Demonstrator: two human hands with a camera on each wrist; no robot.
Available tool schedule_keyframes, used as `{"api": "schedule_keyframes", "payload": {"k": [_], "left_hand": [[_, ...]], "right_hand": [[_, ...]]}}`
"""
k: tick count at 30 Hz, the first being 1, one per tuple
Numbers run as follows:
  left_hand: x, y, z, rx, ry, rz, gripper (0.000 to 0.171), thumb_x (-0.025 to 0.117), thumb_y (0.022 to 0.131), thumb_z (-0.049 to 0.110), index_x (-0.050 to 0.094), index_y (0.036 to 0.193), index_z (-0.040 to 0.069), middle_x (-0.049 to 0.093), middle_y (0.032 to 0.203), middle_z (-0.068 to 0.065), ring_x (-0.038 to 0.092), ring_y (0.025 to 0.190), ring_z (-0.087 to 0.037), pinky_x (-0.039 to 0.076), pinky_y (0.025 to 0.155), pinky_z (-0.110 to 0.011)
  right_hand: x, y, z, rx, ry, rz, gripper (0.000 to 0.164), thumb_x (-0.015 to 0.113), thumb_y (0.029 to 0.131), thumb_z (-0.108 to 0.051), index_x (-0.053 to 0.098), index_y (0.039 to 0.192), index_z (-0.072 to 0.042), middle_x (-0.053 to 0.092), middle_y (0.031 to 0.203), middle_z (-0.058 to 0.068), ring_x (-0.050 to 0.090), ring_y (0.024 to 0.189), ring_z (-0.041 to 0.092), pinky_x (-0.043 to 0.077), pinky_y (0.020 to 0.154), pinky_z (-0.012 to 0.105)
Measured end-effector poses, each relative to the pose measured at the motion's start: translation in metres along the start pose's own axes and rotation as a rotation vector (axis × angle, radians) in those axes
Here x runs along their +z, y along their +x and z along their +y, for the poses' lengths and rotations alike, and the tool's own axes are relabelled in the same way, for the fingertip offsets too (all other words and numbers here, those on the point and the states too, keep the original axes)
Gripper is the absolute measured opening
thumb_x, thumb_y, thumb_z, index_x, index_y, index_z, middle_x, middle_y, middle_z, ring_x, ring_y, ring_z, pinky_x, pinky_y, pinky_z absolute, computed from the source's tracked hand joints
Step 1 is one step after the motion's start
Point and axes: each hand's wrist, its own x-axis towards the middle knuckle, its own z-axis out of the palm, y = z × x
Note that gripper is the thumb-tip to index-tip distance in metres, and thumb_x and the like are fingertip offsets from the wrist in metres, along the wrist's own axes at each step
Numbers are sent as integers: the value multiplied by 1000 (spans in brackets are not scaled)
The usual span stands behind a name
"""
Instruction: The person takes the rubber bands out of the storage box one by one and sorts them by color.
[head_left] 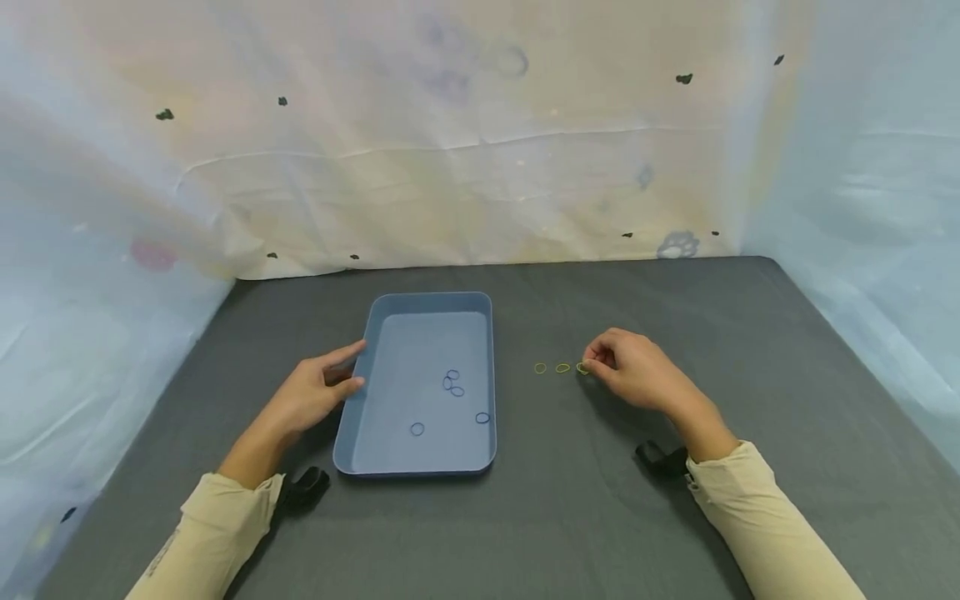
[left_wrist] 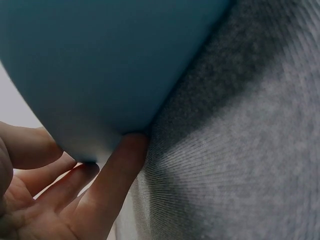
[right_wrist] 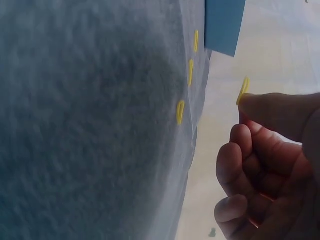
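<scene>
A blue tray [head_left: 397, 454] lies on the dark grey table, with several small dark-blue rubber bands [head_left: 417, 422] inside. My left hand [head_left: 311, 392] touches the tray's left side with extended fingers and thumb; in the left wrist view its fingertips [left_wrist: 134, 142] meet the tray's outer wall. My right hand [head_left: 641, 371] is right of the tray, pinching a small yellow rubber band [right_wrist: 244, 86] between thumb and finger, above the table. Three more yellow rubber bands [right_wrist: 190, 72] lie in a row on the cloth between tray and right hand.
The grey cloth [head_left: 555, 517] covers the whole tabletop. Pale patterned sheets [head_left: 465, 200] hang behind the table and along both sides. A black strap [head_left: 303, 487] sits by the left cuff, another black strap [head_left: 662, 460] by the right cuff.
</scene>
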Motion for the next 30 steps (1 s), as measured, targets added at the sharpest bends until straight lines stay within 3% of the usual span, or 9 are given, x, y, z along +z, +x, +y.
{"api": "schedule_keyframes", "payload": {"k": [7, 30], "left_hand": [[3, 4, 1, 7, -18, -2, 63, 59, 102, 21, 30, 158, 25, 36, 157, -25, 44, 140, -43, 51, 101, -55], [-1, -2, 1, -12, -28, -3, 63, 58, 102, 20, 29, 158, 26, 34, 158, -25, 40, 142, -44, 50, 101, -55]], "right_hand": [[-6, -2, 9, 19, -23, 16, 10, 65, 97, -18, 70, 92, -11, 64, 88, 0, 56, 75, 12, 45, 69, 30], [-6, 4, 31, 94, -49, -9, 15, 62, 97, -19, 70, 91, -8, 66, 82, 2, 55, 72, 12, 44, 68, 31]]}}
